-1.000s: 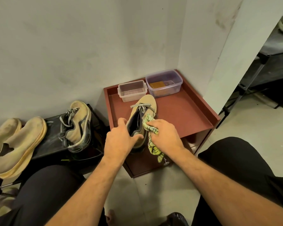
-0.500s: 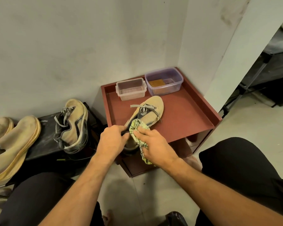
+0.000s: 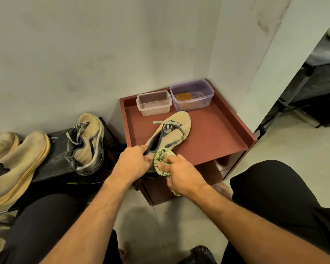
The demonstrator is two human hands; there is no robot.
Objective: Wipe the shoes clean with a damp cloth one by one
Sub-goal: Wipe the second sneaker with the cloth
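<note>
A tan sneaker [image 3: 174, 128] with grey laces lies on its side on the red-brown stand [image 3: 213, 134], toe toward the far wall. My left hand [image 3: 132, 163] grips its heel collar at the stand's near edge. My right hand [image 3: 181, 173] holds a bunched yellow-green patterned cloth [image 3: 161, 156] and presses it against the heel of the sneaker. Part of the heel is hidden by both hands. Its tan mate [image 3: 87, 141] stands on a low black rack [image 3: 53, 159] to the left.
Two clear plastic boxes [image 3: 153, 102] [image 3: 191, 94] stand at the back of the stand. A pair of worn beige shoes [image 3: 17, 164] lies at the far left. My knees flank the stand. A dark rack [image 3: 312, 79] stands at right.
The sneaker's toe has swung to the right on the stand. My right hand and the cloth have slid from the shoe's side back to its heel, beside my left hand.
</note>
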